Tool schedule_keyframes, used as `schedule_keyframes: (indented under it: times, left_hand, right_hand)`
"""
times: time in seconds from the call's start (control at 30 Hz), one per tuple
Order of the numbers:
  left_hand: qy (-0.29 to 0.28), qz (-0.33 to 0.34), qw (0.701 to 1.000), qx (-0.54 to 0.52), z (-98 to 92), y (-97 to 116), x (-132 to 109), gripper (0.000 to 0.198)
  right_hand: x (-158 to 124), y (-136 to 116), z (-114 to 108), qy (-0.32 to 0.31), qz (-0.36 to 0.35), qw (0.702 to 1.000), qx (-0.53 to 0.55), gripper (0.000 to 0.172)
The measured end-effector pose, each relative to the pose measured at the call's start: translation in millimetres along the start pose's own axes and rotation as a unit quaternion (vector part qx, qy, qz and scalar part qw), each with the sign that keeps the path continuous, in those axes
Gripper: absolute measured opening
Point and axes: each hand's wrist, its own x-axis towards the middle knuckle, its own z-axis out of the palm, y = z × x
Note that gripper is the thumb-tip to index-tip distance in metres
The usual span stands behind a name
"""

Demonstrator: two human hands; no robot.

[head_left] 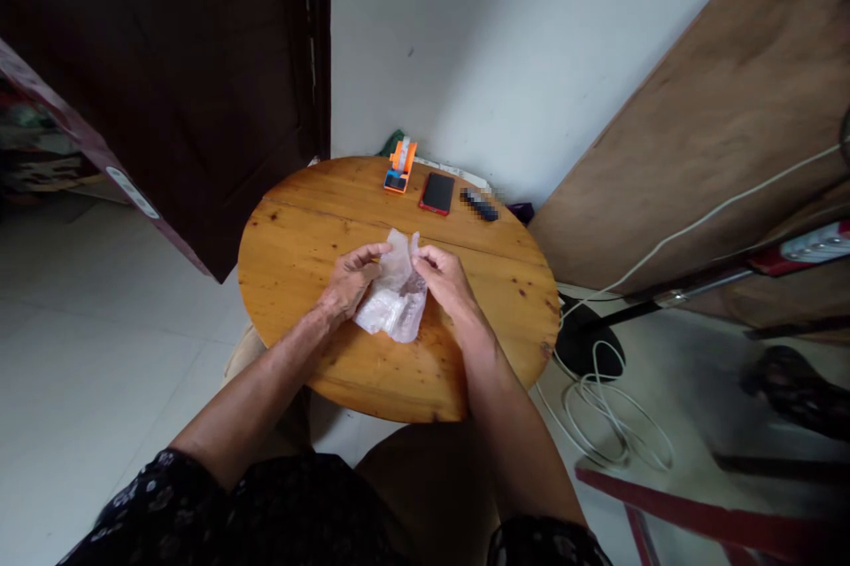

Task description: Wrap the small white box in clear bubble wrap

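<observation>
A sheet of translucent bubble wrap [391, 305] lies crumpled on the round wooden table [298, 238] in front of me, its far edge raised. My left hand [351, 278] grips the left side of the wrap between thumb and fingers. On the other side, my right hand [444, 274] pinches a raised strip at the upper right corner. Whether anything lies inside the wrap cannot be made out.
At the table's far side stand an orange tape dispenser [400, 166], a phone with a red edge [436, 193] and a dark, pixelated object [479, 204]. A white wall is behind. Coiled white cable [607, 415] and a black stand base [588, 336] occupy the floor at right.
</observation>
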Motion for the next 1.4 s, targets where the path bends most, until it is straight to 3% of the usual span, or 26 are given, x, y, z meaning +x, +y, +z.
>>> schedule_keyframes:
  times: [0.1,0.2,0.3,0.37,0.5,0.63,0.77,0.87,0.97,1.03,1.1,1.17,1.23,1.4]
  left_hand:
    - [0.077,0.019,0.994,0.071,-6.3,-1.5,4.5,0.038]
    - [0.120,0.102,0.961,0.229,-8.9,0.4,1.6,0.041]
    - [0.078,0.177,0.913,0.359,-6.1,0.4,-3.5,0.049]
    - [0.046,0.140,0.912,0.383,-5.0,-2.5,-3.2,0.044]
    - [0.076,0.062,0.962,0.257,-10.6,-7.8,5.6,0.016]
    - [0.123,0.042,0.986,0.105,-16.2,-4.4,11.4,0.014]
    - [0.170,0.022,0.985,0.022,-18.8,-2.2,15.9,0.017]
    - [0.198,0.007,0.980,0.021,-20.8,-3.5,18.6,0.029]
    - [0.239,0.084,0.962,0.098,-20.9,-1.1,13.8,0.043]
    - [0.244,0.177,0.934,0.190,-18.8,3.4,6.2,0.047]
    - [0.200,0.235,0.908,0.284,-15.4,8.0,-1.8,0.044]
    - [0.137,0.222,0.892,0.370,-11.9,10.4,-7.0,0.034]
    - [0.104,0.175,0.878,0.434,-9.8,10.1,-8.2,0.026]
    - [0.100,0.112,0.859,0.490,-11.7,5.9,-4.2,0.029]
  right_hand:
    - [1.5,-0.2,-6.2,0.036,0.009,0.997,0.067,0.025]
    - [0.2,-4.3,-8.7,0.031,0.009,0.995,0.099,0.028]
    - [-2.3,-9.4,-8.1,0.010,0.000,0.996,0.091,0.032]
    - [-3.7,-12.6,-7.9,-0.004,-0.010,0.996,0.084,0.032]
    - [-2.8,-12.9,-10.0,0.006,-0.017,0.996,0.084,0.030]
    - [4.9,3.8,-15.4,0.061,0.016,0.995,0.074,0.023]
    - [12.2,27.2,-25.8,0.127,0.039,0.989,-0.064,0.015]
    - [11.5,30.7,-30.3,0.185,0.001,0.964,-0.188,0.022]
    - [5.8,16.9,-26.2,0.208,-0.078,0.957,-0.186,0.032]
    - [0.9,3.3,-20.6,0.153,-0.111,0.971,-0.148,0.029]
    - [-3.5,-8.4,-15.8,0.055,-0.118,0.984,-0.123,0.024]
    - [-6.2,-15.6,-14.0,-0.029,-0.115,0.985,-0.122,0.021]
    - [-7.4,-18.0,-16.3,-0.068,-0.111,0.983,-0.130,0.021]
    - [-6.1,-13.2,-34.3,-0.162,-0.051,0.974,-0.153,0.019]
